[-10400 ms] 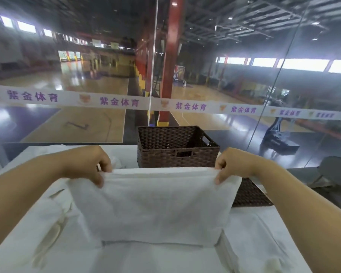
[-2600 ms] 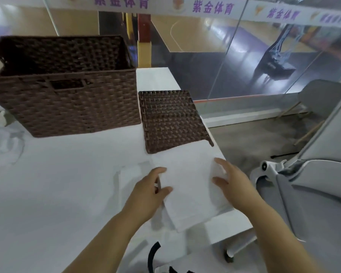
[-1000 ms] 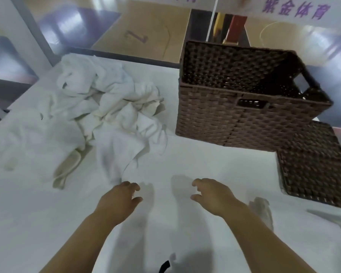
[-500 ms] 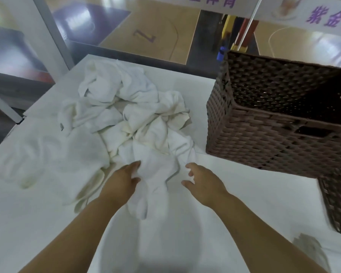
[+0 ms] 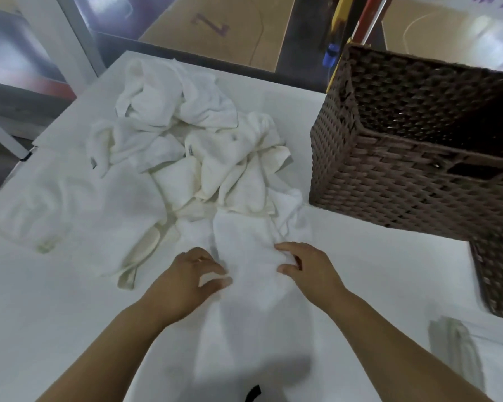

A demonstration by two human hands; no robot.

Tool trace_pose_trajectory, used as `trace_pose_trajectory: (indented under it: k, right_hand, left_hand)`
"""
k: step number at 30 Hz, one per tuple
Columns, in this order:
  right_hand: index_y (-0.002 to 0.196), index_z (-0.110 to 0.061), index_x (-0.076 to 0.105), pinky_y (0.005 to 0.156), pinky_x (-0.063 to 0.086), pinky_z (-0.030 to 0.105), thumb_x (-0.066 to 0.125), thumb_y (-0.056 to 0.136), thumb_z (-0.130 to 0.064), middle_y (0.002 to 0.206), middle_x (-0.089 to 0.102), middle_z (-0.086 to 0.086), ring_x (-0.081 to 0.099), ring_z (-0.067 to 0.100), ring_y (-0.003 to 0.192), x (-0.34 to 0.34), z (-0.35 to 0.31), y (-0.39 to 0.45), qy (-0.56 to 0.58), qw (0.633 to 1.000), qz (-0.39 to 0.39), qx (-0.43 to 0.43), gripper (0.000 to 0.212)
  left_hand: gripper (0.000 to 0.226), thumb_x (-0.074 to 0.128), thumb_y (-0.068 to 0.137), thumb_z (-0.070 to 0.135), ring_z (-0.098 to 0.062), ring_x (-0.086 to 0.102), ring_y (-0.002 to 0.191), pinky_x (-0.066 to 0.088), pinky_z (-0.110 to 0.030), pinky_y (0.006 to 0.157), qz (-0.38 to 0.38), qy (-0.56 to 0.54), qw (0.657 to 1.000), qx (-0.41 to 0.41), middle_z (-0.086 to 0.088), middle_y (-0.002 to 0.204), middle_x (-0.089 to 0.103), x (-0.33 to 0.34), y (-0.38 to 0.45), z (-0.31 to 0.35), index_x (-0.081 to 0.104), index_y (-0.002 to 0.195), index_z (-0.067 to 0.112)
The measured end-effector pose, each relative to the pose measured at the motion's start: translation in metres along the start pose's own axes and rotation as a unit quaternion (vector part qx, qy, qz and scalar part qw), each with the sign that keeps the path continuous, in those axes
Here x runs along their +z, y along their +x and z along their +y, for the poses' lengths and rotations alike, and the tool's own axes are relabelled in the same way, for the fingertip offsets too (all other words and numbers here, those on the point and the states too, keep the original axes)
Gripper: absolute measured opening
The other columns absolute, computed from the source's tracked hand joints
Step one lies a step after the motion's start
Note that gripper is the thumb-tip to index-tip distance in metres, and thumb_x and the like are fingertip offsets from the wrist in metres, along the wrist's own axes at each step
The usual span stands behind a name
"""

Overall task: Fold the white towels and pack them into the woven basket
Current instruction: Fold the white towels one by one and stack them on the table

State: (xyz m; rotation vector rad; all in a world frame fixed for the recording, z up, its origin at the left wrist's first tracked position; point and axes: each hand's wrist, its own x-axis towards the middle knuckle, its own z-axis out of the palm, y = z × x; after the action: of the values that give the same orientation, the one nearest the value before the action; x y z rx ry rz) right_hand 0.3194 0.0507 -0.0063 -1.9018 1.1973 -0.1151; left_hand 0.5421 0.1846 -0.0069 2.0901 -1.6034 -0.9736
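Observation:
A heap of crumpled white towels (image 5: 192, 146) lies on the white table (image 5: 41, 314), left of the dark brown woven basket (image 5: 389, 181). One white towel (image 5: 250, 256) trails from the heap toward me. My left hand (image 5: 186, 280) pinches its left edge between thumb and fingers. My right hand (image 5: 305, 265) grips its right side with curled fingers. The basket stands upright and open; I can see nothing inside it from here.
The flat woven lid (image 5: 497, 274) lies on the table right of the basket's front. A folded white towel (image 5: 453, 352) sits at the right near the table edge. Glass panels and a court floor lie beyond the far edge.
Both hands reached from bare table to the heap and now take hold of the nearest towel. My view has swung left from the lid and the folded towel.

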Motion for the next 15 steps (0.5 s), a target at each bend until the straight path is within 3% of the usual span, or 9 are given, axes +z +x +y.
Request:
trace_pose_trajectory:
  k: [2,5,8,10,12,15]
  right_hand:
    - [0.118,-0.029,0.063,0.081,0.038,0.006,0.067,0.087,-0.022,0.101,0.059,-0.007,0.054,0.004,0.088,-0.010,0.012,-0.022,-0.024,1.000,0.018,0.009,0.032]
    - [0.114,-0.031,0.065,0.074,0.037,0.004,0.068,0.087,-0.024,0.089,0.055,-0.012,0.052,-0.002,0.078,-0.024,0.032,-0.058,-0.055,0.998,0.019,0.032,0.028]
    - [0.111,-0.032,0.066,0.075,0.039,0.010,0.065,0.088,-0.021,0.093,0.057,-0.012,0.054,0.000,0.083,-0.036,0.060,-0.092,-0.115,0.990,0.014,0.081,0.026]
    - [0.110,-0.034,0.066,0.076,0.041,0.017,0.062,0.088,-0.020,0.098,0.058,-0.008,0.056,0.008,0.091,-0.042,0.080,-0.112,-0.167,0.975,-0.013,0.149,0.026]
    - [0.102,-0.037,0.066,0.072,0.041,0.015,0.062,0.086,-0.017,0.101,0.061,-0.007,0.057,0.011,0.094,-0.046,0.098,-0.129,-0.179,0.961,-0.038,0.206,0.026]
    - [0.107,-0.035,0.068,0.082,0.046,0.018,0.065,0.084,-0.021,0.113,0.064,-0.005,0.059,0.013,0.102,-0.046,0.110,-0.144,-0.181,0.951,-0.072,0.241,0.027]
  left_hand:
    - [0.072,0.031,0.069,0.083,-0.014,0.049,0.106,0.039,-0.027,0.095,0.057,0.053,0.997,0.018,0.011,0.116,0.050,0.008,0.006,-0.001,0.060,0.114,0.036]
    - [0.062,0.058,0.078,0.055,-0.030,0.044,0.118,0.035,-0.035,0.098,0.108,0.105,0.987,0.047,-0.006,0.127,0.048,0.022,0.018,0.009,0.051,0.128,0.019]
    - [0.066,0.069,0.081,0.035,-0.031,0.034,0.130,0.030,-0.039,0.108,0.046,0.131,0.990,0.037,-0.005,0.140,0.038,0.042,0.027,0.023,0.040,0.139,0.019]
    - [0.057,0.061,0.087,0.033,-0.025,0.034,0.131,0.032,-0.036,0.106,-0.008,0.178,0.983,0.029,0.002,0.143,0.037,0.056,0.030,0.030,0.039,0.139,0.029]
    - [0.044,0.052,0.092,0.030,-0.021,0.038,0.128,0.035,-0.033,0.102,-0.048,0.245,0.968,0.037,0.005,0.141,0.041,0.068,0.028,0.035,0.044,0.136,0.033]
    - [0.037,0.054,0.091,0.021,-0.026,0.047,0.123,0.036,-0.035,0.099,-0.016,0.225,0.972,0.070,-0.003,0.136,0.050,0.085,0.021,0.030,0.057,0.127,0.025]
